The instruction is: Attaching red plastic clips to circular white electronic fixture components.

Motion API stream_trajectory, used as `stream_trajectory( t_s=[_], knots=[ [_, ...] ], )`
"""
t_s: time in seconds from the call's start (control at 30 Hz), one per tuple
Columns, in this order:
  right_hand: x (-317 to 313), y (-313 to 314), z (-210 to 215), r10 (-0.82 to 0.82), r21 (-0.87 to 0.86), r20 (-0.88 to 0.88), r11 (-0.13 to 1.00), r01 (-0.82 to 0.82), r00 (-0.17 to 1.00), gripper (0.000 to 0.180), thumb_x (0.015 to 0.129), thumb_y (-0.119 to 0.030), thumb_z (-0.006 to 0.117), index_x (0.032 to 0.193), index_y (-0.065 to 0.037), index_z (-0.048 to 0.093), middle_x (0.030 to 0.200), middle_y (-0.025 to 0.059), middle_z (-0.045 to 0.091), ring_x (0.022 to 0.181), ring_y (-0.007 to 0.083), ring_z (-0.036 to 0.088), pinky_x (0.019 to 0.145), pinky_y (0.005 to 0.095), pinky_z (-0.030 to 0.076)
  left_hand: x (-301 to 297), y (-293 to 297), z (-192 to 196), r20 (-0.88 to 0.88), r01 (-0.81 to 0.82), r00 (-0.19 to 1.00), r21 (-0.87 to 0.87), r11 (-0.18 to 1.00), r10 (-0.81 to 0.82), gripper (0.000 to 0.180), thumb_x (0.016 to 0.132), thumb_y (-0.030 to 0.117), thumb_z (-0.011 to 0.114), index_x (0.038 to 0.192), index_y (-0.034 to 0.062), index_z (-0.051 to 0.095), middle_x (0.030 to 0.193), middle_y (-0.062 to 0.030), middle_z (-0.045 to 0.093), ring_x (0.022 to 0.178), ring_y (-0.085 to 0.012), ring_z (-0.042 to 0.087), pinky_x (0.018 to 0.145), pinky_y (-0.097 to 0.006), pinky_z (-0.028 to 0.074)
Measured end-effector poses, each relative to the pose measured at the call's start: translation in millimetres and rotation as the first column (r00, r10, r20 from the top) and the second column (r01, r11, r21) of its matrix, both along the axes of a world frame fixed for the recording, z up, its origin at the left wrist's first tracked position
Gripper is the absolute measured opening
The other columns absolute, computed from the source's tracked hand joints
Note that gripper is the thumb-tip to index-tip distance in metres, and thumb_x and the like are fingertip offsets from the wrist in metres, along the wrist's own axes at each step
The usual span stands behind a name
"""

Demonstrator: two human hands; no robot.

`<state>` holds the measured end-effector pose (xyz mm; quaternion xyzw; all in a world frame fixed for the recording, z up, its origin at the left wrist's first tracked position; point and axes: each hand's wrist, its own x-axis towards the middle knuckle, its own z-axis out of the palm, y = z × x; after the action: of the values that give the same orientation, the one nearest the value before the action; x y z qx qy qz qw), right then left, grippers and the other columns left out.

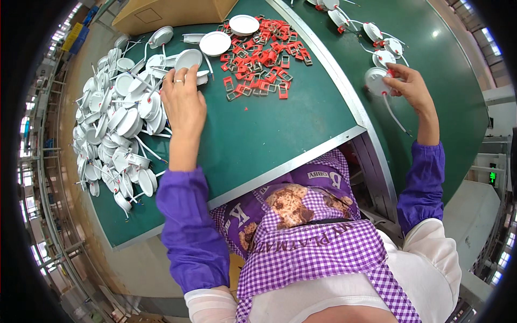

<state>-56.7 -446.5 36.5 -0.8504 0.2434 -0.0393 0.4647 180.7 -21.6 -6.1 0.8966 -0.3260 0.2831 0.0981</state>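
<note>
My left hand (184,102) reaches to the far edge of a heap of white round downlights (125,124). Its fingers close on the rim of one downlight (188,58), whose flat face tilts upward. Over on the green belt at the right, my right hand (411,90) pinches another white downlight (375,82) by its side. A red piece shows at those fingertips, and a white cable (396,114) trails from this lamp toward me. Beyond my left hand, two downlights (215,43) lie face up beside a pile of red-and-metal clips (264,54).
A cardboard box (172,12) stands at the back of the green table (280,129). A metal rail (328,59) divides the table from the green belt (447,81). Several wired downlights (371,32) lie in a row farther along the belt.
</note>
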Motion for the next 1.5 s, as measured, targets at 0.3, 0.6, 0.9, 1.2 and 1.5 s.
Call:
stream_trajectory(
  t_s=[0.3,0.6,0.9,1.2,1.5],
  knots=[
    [55,139,-9,0.28,-0.33,0.323,0.929,-0.169,0.904,0.02,0.084,-0.012,0.07,0.103,-0.006,0.068,0.099,0.0116,0.067,0.084,0.0303,0.066,0.074,0.039,0.053,-12,0,38,-0.225,0.023,0.968,-0.366,0.93,-0.113,0.025,0.081,0.005,0.069,0.105,0.0044,0.065,0.098,-0.0105,0.068,0.095,-0.0266,0.063,0.087,-0.038,0.046],
    [96,177,-54,0.607,-0.704,0.123,0.611,-0.362,0.785,0.008,0.082,-0.006,0.055,0.089,-0.006,0.057,0.098,0.0125,0.053,0.092,0.0305,0.056,0.077,0.04,0.049,-103,20,13,-0.439,-0.524,0.367,-0.826,0.207,-0.82,0.019,0.095,0.005,0.061,0.112,0.0013,0.054,0.108,-0.0076,0.065,0.095,-0.0146,0.064,0.083,-0.032,0.055],
    [91,188,-58,0.577,-0.71,0.254,0.656,-0.256,0.776,0.014,0.082,-0.003,0.058,0.094,-0.003,0.052,0.094,0.0152,0.056,0.087,0.0329,0.058,0.073,0.0424,0.049,-137,7,-18,-0.327,-0.729,0.166,-0.676,0.108,-0.931,0.027,0.097,0.012,0.06,0.121,0.0024,0.053,0.112,-0.0113,0.066,0.095,-0.021,0.068,0.079,-0.037,0.06],
    [84,220,-48,0.206,0.273,0.381,0.906,-0.322,0.902,0.01,0.092,-0.002,0.059,0.1,0.003,0.056,0.085,0.0117,0.068,0.073,0.0163,0.07,0.063,0.0297,0.054,-146,-7,-15,-0.311,-0.785,0.165,-0.616,0.066,-0.936,0.025,0.097,0.015,0.061,0.116,0.0032,0.052,0.112,-0.0099,0.064,0.097,-0.0203,0.066,0.079,-0.037,0.059],
    [66,241,-44,0.205,0.183,0.373,0.94,-0.288,0.905,0.015,0.087,-0.005,0.068,0.101,0.001,0.067,0.08,0.0096,0.07,0.07,0.0129,0.065,0.063,0.0272,0.051,-159,-13,-33,-0.479,-0.672,0.301,-0.72,0.173,-0.825,0.021,0.094,0.008,0.063,0.112,0.0008,0.053,0.105,-0.0079,0.065,0.088,-0.0136,0.066,0.074,-0.029,0.058]
  ],
)
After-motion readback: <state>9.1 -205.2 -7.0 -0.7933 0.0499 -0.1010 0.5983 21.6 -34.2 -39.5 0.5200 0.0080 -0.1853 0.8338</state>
